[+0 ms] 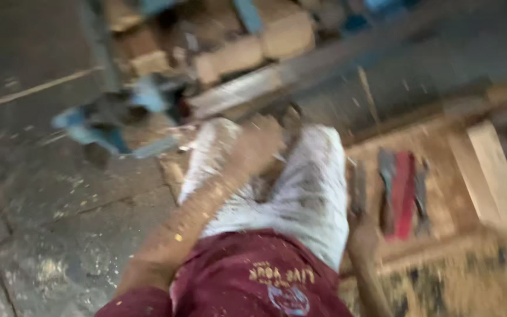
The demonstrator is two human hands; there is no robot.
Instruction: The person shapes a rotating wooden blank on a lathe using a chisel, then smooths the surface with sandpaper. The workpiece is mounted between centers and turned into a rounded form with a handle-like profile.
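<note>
The left hand is stretched toward twelve o'clock, near a metal bar and a blue tool; whether its grip is clenched or released cannot be told through the blur. The right hand is laid at four o'clock just beside red-handled pliers in a wooden tray, nothing clearly grasped. A slip may be risked, since sawdust is spread over arm, trousers and floor. Stone slabs are seen underfoot, with timber offcuts piled at twelve o'clock.
</note>
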